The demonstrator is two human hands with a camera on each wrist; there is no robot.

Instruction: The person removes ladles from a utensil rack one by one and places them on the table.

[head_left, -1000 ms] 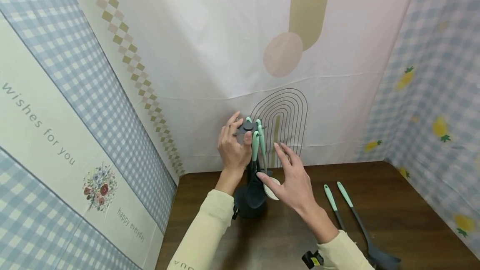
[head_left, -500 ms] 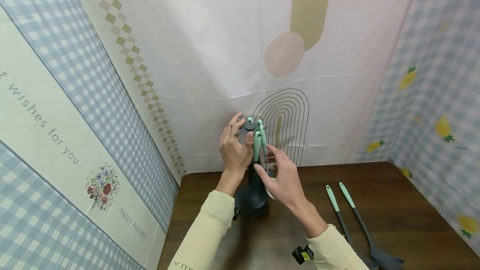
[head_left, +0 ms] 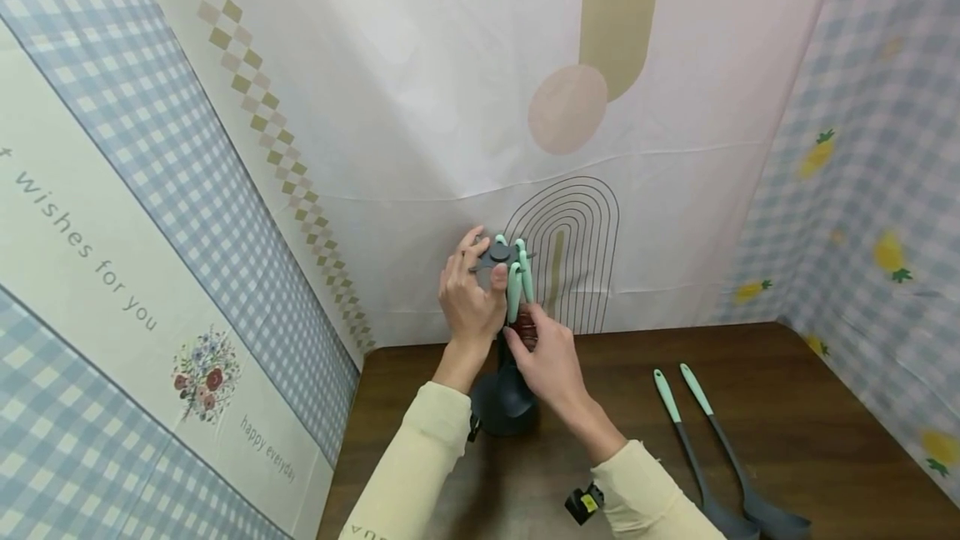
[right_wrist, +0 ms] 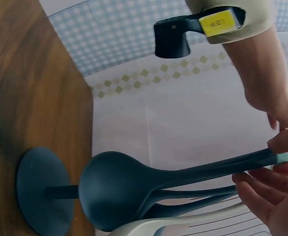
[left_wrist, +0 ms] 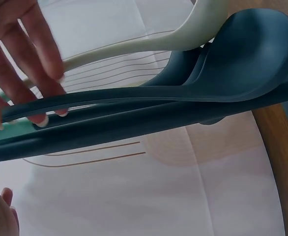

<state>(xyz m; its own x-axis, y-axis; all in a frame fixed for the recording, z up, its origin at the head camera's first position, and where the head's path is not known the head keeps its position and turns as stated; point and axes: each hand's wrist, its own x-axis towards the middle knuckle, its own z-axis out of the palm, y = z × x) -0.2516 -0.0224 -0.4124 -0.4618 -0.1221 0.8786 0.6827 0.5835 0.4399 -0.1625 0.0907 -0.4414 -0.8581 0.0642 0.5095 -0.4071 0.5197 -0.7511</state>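
A dark utensil stand (head_left: 491,419) with a round base stands on the table, mint-tipped utensils hanging from its top rack (head_left: 499,252). My left hand (head_left: 471,302) holds that rack, thumb at the front and fingers behind. My right hand (head_left: 551,361) has its thumb and fingers around the handle of a hanging dark ladle (right_wrist: 117,189), just below the mint part. Behind it hangs a cream-white ladle (left_wrist: 208,24), mostly hidden by my right hand in the head view. The left wrist view shows the stand's pole (left_wrist: 109,130) running alongside the ladle handle.
On the table's right side lie two dark utensils with mint handles, a long one (head_left: 731,457) and another (head_left: 690,457) next to it. A patterned cloth wall (head_left: 420,123) rises close behind the stand.
My right hand has moved left to the hanging utensils, and its spread fingers have drawn in around the ladle handle. My left hand stays on the rack.
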